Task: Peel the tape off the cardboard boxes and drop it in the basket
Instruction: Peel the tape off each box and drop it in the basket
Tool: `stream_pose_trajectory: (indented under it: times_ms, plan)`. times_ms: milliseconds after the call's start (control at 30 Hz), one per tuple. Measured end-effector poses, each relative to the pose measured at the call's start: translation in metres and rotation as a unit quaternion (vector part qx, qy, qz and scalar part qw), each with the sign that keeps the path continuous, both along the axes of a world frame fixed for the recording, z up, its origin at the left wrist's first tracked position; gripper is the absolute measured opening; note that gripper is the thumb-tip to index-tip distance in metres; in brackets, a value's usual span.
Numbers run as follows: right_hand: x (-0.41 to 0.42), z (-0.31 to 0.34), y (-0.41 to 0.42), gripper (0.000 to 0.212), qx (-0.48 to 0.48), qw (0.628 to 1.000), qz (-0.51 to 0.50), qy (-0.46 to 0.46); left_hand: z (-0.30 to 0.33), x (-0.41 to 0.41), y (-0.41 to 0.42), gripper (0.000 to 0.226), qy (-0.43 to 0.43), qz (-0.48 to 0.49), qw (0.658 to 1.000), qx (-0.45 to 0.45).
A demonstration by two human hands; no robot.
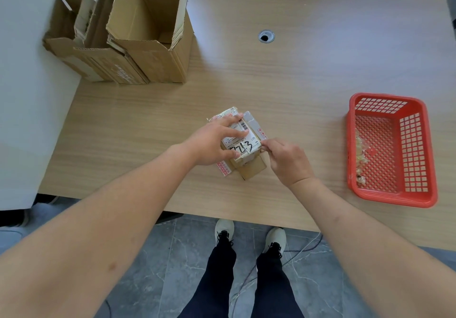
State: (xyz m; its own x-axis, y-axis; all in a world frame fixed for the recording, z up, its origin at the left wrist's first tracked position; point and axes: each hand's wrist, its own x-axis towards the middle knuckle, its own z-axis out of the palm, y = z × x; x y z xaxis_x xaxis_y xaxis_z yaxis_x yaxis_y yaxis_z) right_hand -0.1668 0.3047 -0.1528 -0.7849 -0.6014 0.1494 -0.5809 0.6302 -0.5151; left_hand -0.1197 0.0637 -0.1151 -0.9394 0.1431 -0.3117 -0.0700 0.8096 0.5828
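**Inspector:** Head view. Where is the work piece?

**Assistant:** A small box (243, 142) sits near the front middle of the table (308, 75). A white label (244, 140) with black handwritten digits covers its top, and one flap hangs open toward the person.

**Inspector:** The hands?

**Assistant:** The left hand (213, 142) lies over the box top, fingers spread on the label and thumb at the near side, holding it down. The right hand (287, 161) is at the box's right edge, fingertips drawn together against the edge of the label; whether they pinch tape I cannot tell.

**Inspector:** The basket?

**Assistant:** A red basket (429, 159) stands well apart to the right, with crumpled clear tape scraps (360, 154) along its left inner side.

**Inspector:** Anything else?

**Assistant:** Several opened boxes (138, 41) stand together at the far left corner. A cable hole (266, 36) is set in the table beyond the small box.
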Motion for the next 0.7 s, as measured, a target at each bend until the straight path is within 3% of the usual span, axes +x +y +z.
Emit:
stream_pose_trajectory:
  times_ms: [133,300,467,567,633,700]
  plan:
    - [0.001,-0.003,0.004,0.015,0.067,0.996,0.011,0.062,-0.004,0.0,0.003,0.062,0.014,-0.007,1.0,-0.015]
    - [-0.01,0.006,0.003,0.015,0.063,0.989,0.063,0.12,-0.002,-0.001,0.001,0.064,0.001,-0.015,1.0,-0.019]
    - [-0.032,0.028,0.001,0.033,0.159,0.943,0.208,0.207,0.001,-0.003,0.003,0.065,-0.023,-0.035,0.998,-0.044]
    - [-0.035,0.035,-0.001,0.031,0.184,0.922,0.243,0.24,0.003,-0.002,0.007,0.065,-0.034,-0.036,0.997,-0.058]
    - [-0.03,0.032,0.001,0.03,0.187,0.931,0.212,0.233,0.005,-0.001,0.01,0.066,-0.035,-0.038,0.996,-0.066]
    - [-0.023,0.022,0.005,0.017,0.136,0.971,0.132,0.147,0.006,0.0,0.011,0.066,-0.038,-0.038,0.996,-0.069]
